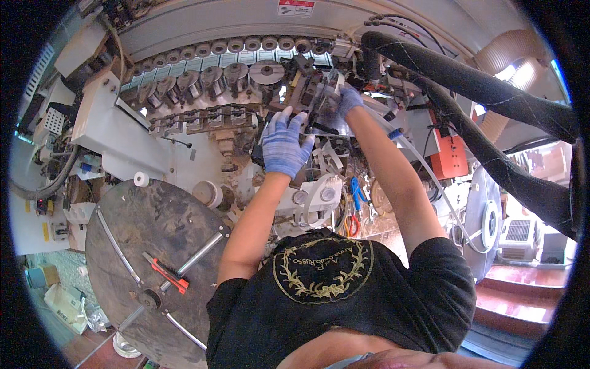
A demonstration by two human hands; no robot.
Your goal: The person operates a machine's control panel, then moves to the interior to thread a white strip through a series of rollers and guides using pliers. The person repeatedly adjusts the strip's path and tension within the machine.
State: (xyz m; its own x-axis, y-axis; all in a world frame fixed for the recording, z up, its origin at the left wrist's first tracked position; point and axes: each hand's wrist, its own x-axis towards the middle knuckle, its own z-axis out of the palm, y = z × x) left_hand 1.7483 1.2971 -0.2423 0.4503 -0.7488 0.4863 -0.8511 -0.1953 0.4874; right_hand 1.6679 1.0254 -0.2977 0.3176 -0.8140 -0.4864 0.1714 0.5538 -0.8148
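My left hand [284, 145], in a blue-and-white knitted glove, rests against the dark metal unit [301, 98] of a large machine. Its fingers are spread and nothing shows in its grasp. Farther right, my right hand [351, 101], gloved alike, is closed at the edge of a clear plastic cover [329, 106] on the same unit; part of its fingers is hidden. Below the hands are pale curled strips [330, 158] and a white housing with round dials [322, 194].
A row of rollers [236, 75] runs along the machine. Thick black hoses [473, 83] cross at the right. At left stands a large round disc [132, 227], with a red-handled cutter [169, 274] on it. Blue-handled pliers [356, 192] hang below the hands.
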